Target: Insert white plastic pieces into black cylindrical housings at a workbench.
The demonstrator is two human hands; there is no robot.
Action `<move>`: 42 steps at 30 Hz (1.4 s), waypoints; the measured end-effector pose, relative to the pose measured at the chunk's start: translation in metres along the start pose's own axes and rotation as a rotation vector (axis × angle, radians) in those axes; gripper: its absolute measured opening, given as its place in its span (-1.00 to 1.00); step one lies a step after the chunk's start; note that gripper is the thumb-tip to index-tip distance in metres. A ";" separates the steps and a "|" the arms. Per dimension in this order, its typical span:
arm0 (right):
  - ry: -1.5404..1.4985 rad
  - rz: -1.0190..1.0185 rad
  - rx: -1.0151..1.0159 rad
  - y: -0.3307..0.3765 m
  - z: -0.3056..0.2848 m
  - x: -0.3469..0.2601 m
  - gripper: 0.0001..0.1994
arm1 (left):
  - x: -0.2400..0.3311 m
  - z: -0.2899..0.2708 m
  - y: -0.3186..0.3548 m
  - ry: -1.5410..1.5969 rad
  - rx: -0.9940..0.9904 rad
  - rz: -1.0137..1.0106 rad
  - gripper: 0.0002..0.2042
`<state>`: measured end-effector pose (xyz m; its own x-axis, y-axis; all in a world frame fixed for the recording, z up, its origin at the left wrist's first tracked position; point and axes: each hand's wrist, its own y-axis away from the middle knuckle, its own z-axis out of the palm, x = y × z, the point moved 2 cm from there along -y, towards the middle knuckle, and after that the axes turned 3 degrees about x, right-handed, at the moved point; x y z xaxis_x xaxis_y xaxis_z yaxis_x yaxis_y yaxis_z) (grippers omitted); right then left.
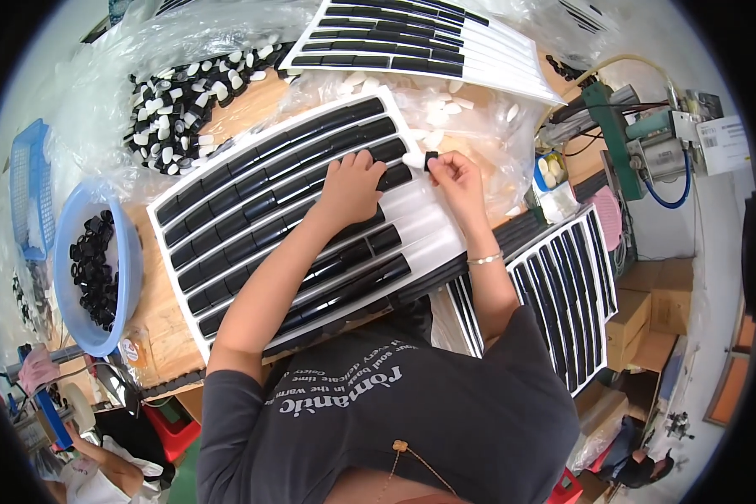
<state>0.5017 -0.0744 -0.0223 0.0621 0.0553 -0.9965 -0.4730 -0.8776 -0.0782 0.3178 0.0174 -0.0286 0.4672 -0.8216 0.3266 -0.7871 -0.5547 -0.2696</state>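
A white ribbed tray lies tilted on the bench before me, with rows of glossy black curved pieces in its grooves. My left hand rests palm down over the middle rows, fingers bent and slightly apart on the black pieces, gripping none that I can see. At the tray's right edge, my right hand pinches a small black piece between thumb and fingertips. A small white piece is right beside it, touching or nearly so. The tray's right-hand grooves show bare white.
A blue basin of black parts stands left, near a blue basket. Loose black and white pieces are heaped behind. Another filled tray lies beyond. At right are a green-and-metal press and a leaning tray. Other people work nearby.
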 end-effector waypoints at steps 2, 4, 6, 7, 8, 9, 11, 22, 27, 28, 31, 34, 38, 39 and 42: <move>-0.007 0.007 0.004 0.005 -0.001 0.007 -0.89 | -0.004 -0.005 -0.007 0.039 -0.112 0.022 -0.59; -0.054 0.032 -0.027 0.010 0.008 0.004 -0.90 | -0.010 -0.010 -0.009 0.087 -0.085 0.077 -0.65; -0.074 0.059 -0.029 0.012 0.014 0.005 -0.90 | -0.011 -0.014 -0.009 0.125 -0.120 0.136 -0.67; -0.057 0.038 -0.031 0.013 0.016 0.006 -0.91 | -0.011 -0.015 -0.008 0.122 -0.122 0.139 -0.67; -0.042 0.018 -0.031 0.013 0.017 0.006 -0.91 | -0.009 -0.018 -0.006 0.142 -0.113 0.158 -0.67; -0.053 0.028 -0.012 0.013 0.018 0.007 -0.91 | -0.008 -0.020 -0.004 0.163 -0.104 0.177 -0.66; -0.054 0.018 -0.006 0.015 0.019 0.005 -0.91 | -0.007 -0.022 0.001 0.175 -0.095 0.163 -0.66; 0.084 -0.099 0.081 0.022 0.032 -0.006 -0.80 | -0.002 -0.015 0.013 0.292 0.030 0.083 -0.63; 0.275 -0.052 -0.055 0.021 0.043 0.005 -0.80 | -0.001 -0.014 0.017 0.336 0.120 0.055 -0.59; 0.275 -0.050 -0.052 0.020 0.046 0.005 -0.80 | -0.001 -0.014 0.018 0.413 0.168 0.024 -0.58; 0.291 -0.001 -0.124 0.019 0.054 0.002 -0.81 | -0.003 -0.009 0.026 0.434 0.208 -0.005 -0.53; 0.147 0.090 -0.195 0.017 0.057 -0.008 -0.81 | -0.008 -0.006 0.028 0.517 0.272 -0.044 -0.55; -0.203 0.095 -0.196 0.018 0.055 -0.024 -0.83 | 0.003 -0.026 0.026 0.546 0.429 0.025 -0.44; -0.202 0.079 -0.196 0.020 0.053 -0.027 -0.82 | 0.008 -0.032 0.026 0.608 0.394 -0.006 -0.40; -0.205 0.042 -0.181 0.029 0.052 -0.041 -0.82 | 0.021 -0.055 0.026 0.579 0.341 0.047 -0.30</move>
<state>0.4396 -0.0770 0.0152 -0.1419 0.0964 -0.9852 -0.3059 -0.9508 -0.0490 0.2850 -0.0069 0.0214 0.0695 -0.6961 0.7146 -0.5858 -0.6082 -0.5356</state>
